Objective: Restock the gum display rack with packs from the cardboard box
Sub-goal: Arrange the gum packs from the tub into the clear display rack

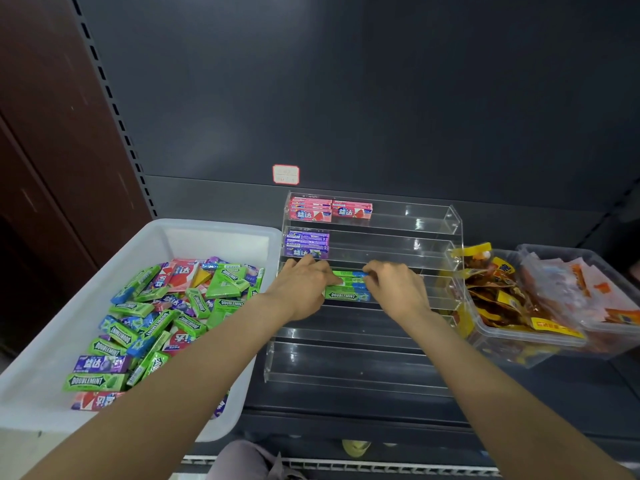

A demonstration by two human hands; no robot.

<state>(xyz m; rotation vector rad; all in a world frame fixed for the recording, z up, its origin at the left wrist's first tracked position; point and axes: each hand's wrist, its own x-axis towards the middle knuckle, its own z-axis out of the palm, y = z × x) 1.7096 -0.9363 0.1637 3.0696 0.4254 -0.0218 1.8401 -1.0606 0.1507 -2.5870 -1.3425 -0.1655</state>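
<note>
Both hands meet at the third tier of a clear plastic rack (453, 223). The left hand (304, 289) and right hand (398, 289) pinch opposite ends of a small stack of green gum packs (348, 289), whose long axis runs left to right between them. More packs lie in a white bin (207, 233), nearer the left hand.

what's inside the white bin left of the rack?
The white bin holds a loose heap of gum packs: mostly green Doublemint, plus some purple and pink ones. The left forearm covers its right part, and lower layers are hidden by the packs on top.
</note>
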